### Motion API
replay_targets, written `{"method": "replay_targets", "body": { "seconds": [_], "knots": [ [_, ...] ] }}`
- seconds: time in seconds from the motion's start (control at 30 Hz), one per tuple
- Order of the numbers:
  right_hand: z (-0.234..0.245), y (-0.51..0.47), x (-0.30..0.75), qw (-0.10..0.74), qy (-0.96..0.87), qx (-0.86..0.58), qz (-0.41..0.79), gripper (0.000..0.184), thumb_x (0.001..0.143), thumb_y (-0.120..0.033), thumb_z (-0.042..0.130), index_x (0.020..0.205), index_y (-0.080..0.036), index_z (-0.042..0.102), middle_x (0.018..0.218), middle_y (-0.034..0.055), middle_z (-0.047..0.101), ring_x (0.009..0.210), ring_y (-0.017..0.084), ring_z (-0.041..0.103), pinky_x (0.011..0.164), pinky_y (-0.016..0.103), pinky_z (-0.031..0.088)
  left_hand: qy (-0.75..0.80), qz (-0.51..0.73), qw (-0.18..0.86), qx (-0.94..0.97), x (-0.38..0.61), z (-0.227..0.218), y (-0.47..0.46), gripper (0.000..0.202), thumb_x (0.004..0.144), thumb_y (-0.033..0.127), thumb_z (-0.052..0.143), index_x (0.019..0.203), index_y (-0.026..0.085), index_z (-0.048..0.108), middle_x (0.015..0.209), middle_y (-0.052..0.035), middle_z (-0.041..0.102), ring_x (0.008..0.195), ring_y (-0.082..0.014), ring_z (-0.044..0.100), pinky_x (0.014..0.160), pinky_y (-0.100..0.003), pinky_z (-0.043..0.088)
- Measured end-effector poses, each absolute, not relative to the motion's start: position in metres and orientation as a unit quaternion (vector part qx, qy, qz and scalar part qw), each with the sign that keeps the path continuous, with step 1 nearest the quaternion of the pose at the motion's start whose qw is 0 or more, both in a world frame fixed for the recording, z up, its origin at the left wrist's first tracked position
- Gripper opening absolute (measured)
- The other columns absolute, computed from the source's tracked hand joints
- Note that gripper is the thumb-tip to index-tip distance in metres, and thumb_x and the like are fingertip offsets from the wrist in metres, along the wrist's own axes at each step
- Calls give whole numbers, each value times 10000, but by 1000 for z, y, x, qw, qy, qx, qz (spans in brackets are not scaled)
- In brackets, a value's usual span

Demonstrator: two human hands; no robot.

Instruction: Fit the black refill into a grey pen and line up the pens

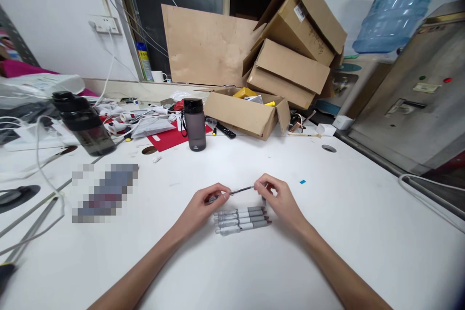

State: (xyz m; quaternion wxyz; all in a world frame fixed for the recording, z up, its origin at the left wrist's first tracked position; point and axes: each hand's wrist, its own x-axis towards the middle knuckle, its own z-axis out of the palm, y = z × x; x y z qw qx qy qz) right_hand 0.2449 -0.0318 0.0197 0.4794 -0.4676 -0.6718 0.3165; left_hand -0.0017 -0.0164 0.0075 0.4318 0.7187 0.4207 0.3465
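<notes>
Both hands meet over the white table, joined by a thin dark rod that looks like a pen refill (241, 190). My left hand (205, 206) pinches its left end between thumb and fingers; a greyish piece shows under those fingers. At the right end, the thumb and fingertips of my right hand (278, 198) are closed on the refill. A small grey part shows beneath the right fingers, too hidden to name. Just below the hands, several white-and-grey pens (243, 225) lie side by side in a row, their dark tips pointing right.
A dark water bottle (195, 128) stands behind the hands, and another bottle (85, 126) tilts at left. An open cardboard box (241, 111) sits at the back below stacked boxes. A pixelated item (109, 191) lies left. A blue scrap (302, 182) is right of my hands.
</notes>
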Motion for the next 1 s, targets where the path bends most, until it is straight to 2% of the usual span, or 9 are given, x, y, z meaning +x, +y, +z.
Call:
{"method": "replay_targets", "body": {
  "seconds": [0.1,0.4,0.5,0.57,0.67,0.8,1.0],
  "knots": [
    [19,-32,243,456,-685,-465,326,280,979,-408,569,805,-206,651,772,4,616,719,166,518,663,287,392,426,340,437,716,-2,7,-16,377,957,549,566,1007,204,711,733,14,506,713,-166,437,655,-265,316],
    [19,-32,243,449,-676,-456,365,323,997,-467,539,872,-210,690,814,14,628,765,171,546,703,287,424,429,343,440,711,-2,6,-16,344,954,530,580,1001,216,712,714,24,450,710,-162,397,653,-270,289],
    [15,-28,245,482,-643,-464,373,363,1028,-467,460,1007,-217,722,884,36,652,817,184,578,757,302,451,431,349,438,707,-2,7,-16,358,955,542,577,1001,212,707,729,22,448,721,-162,397,660,-274,287],
    [13,-24,247,518,-616,-472,358,314,1009,-436,496,1061,-221,718,924,43,667,831,189,597,779,312,469,431,356,439,703,-3,8,-16,359,957,544,575,996,212,705,734,22,444,718,-159,392,659,-274,284],
    [14,-21,251,578,-578,-469,334,209,946,-393,608,1028,-223,698,952,42,679,849,190,623,799,320,497,433,364,440,697,-4,7,-16,351,964,537,569,996,213,700,730,26,433,708,-153,374,652,-272,273],
    [20,-23,251,642,-543,-442,313,179,922,-382,669,1019,-231,669,989,46,693,866,187,644,833,336,528,432,375,439,693,-5,7,-14,349,972,535,564,994,213,696,743,25,439,722,-154,373,664,-272,270],
    [22,-25,247,642,-541,-426,338,183,906,-384,706,996,-229,671,977,44,709,837,178,656,837,343,551,427,376,439,695,-6,6,-13,348,972,535,565,1001,216,701,778,16,494,751,-159,414,681,-268,293]
  ]
}}
